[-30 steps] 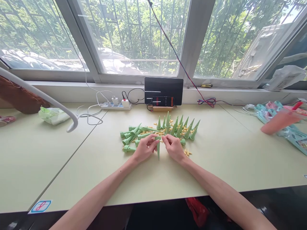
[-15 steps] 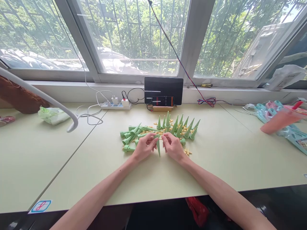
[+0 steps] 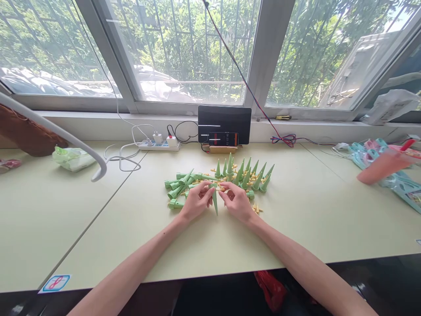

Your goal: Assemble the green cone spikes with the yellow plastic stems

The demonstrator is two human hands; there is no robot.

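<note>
My left hand (image 3: pixel 196 202) is closed around the top of a green plant watering spike (image 3: pixel 215 202), whose point hangs toward me. Across from it, my right hand (image 3: pixel 237 202) pinches a small yellow valve piece (image 3: pixel 222 189) at the spike's upper end; my fingers hide whether the two are joined. Beyond my left hand lies a loose heap of green spikes (image 3: pixel 179 188). Behind my right hand, several green spikes (image 3: pixel 246 177) stand point up, with yellow pieces among them. More small yellow pieces (image 3: pixel 257 209) lie just right of my right wrist.
A phone (image 3: pixel 223 139) leans on a dark tablet (image 3: pixel 224 118) at the back. To the left are a power strip (image 3: pixel 160 145), white cables and a packet of tissues (image 3: pixel 73 158). A pink drink cup (image 3: pixel 378 166) stands at the right by pale blue items.
The spike in my left hand has tilted and shifted slightly. My right fingertips have moved a little, so the yellow valve piece shows more clearly. The other pieces lie as before.
</note>
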